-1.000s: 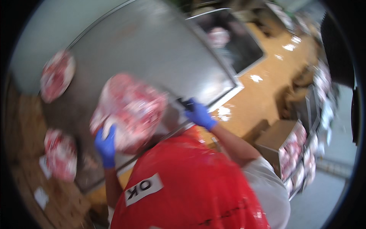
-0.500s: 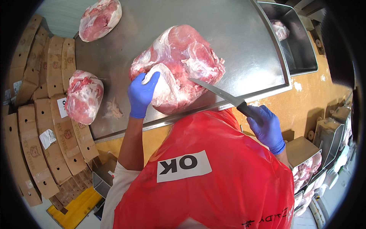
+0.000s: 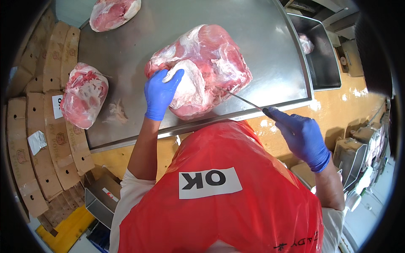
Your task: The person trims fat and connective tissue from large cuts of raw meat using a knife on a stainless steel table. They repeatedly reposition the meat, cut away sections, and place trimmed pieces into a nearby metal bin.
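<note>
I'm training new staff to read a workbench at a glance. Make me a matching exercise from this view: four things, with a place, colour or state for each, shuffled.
Things:
1. knife
2. left hand
3. apron
4. bin

Descriptions:
A. beyond the right edge of the table
B. gloved in blue, gripping the large piece of meat
C. held in the right hand
D. shiny red

Right pairs: 1-C, 2-B, 3-D, 4-A

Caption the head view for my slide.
Left hand grips meat on a table; right hand holds a knife to the meat.
</note>
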{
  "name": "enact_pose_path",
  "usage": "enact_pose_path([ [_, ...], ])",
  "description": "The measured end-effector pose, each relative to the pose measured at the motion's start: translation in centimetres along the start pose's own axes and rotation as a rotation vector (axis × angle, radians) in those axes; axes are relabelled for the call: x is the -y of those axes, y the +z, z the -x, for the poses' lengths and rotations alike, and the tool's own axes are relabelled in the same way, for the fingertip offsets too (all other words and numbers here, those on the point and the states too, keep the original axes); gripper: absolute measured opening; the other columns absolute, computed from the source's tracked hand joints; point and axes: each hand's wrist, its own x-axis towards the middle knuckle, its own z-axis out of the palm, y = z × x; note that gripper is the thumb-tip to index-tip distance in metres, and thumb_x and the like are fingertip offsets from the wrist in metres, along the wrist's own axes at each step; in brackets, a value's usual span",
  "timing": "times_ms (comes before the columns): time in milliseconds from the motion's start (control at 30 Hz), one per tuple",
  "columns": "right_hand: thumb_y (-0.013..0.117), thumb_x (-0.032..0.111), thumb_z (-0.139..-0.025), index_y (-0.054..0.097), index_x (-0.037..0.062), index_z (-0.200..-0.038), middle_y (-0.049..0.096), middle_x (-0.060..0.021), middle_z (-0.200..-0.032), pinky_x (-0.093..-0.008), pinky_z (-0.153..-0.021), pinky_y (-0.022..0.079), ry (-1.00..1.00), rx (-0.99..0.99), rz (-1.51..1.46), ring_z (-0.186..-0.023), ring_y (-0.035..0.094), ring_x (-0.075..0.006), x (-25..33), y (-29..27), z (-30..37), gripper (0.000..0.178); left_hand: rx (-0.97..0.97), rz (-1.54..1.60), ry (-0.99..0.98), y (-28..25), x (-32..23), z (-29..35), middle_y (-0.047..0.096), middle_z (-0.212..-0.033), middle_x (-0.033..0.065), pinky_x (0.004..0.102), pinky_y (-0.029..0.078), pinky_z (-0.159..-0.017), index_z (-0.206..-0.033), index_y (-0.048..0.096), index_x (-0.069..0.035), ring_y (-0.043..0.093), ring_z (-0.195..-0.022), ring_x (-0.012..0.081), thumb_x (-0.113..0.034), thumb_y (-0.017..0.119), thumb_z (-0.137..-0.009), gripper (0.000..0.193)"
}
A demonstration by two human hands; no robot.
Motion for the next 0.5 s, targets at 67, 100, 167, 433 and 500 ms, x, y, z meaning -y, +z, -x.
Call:
enact_pose_path([
  [67,0.072,0.017,-0.098,0.070,0.0222,-0.140,0.072,-0.0157,-0.079,-0.0461,-0.062,0.055,-0.011,0.076,0.119,-0.070,0.071,-0.0342,1.7,-2.1,-1.7,0.042,-0.024,0.010,0.033,0.2,0.3,-0.1,0.069,-0.076,0.0184,0.0473,0.054,-0.067,-0.078,0.070,-0.004,0.067,-0.070,0.0394,-0.034,0.088,-0.086,0.036],
  [100,0.069,0.020,-0.100,0.070,0.0229,-0.139,0.072,-0.0158,-0.079,-0.0469,-0.063,0.055,-0.052,0.081,0.122,-0.070,0.071,-0.0345,1.8,-2.6,-2.4,0.039,-0.078,0.063,0.133,0.5,0.7,-0.2,0.069,-0.075,0.0169,0.0464,0.053,-0.067,-0.077,0.069,-0.004,0.066,-0.069,0.0378,-0.030,0.088,-0.085,0.033],
  [167,0.068,0.022,-0.101,0.071,0.0226,-0.138,0.072,-0.0156,-0.079,-0.0477,-0.063,0.056,-0.069,0.156,0.220,-0.070,0.071,-0.0353,2.7,-4.0,-4.2,0.037,-0.187,0.168,0.327,1.0,1.4,-0.6,0.067,-0.072,0.0141,0.0447,0.052,-0.068,-0.075,0.068,-0.004,0.064,-0.066,0.0347,-0.022,0.090,-0.083,0.029],
  [433,0.073,0.011,-0.096,0.074,0.0145,-0.131,0.076,-0.0144,-0.084,-0.0412,-0.063,0.057,-0.087,0.398,0.392,-0.068,0.073,-0.0332,6.4,-7.5,-10.0,0.035,-0.141,0.320,0.111,1.9,2.1,0.5,0.064,-0.072,0.0068,0.0413,0.050,-0.068,-0.072,0.065,-0.005,0.058,-0.070,0.0257,-0.012,0.091,-0.080,0.028],
  [500,0.072,0.013,-0.097,0.073,0.0151,-0.132,0.073,-0.0132,-0.078,-0.0413,-0.061,0.056,-0.132,0.394,0.360,-0.065,0.071,-0.0324,5.7,-7.6,-10.7,0.036,-0.197,0.337,0.102,1.7,1.2,0.5,0.061,-0.071,0.0052,0.0404,0.050,-0.070,-0.071,0.062,-0.006,0.056,-0.070,0.0231,-0.012,0.091,-0.080,0.031],
])
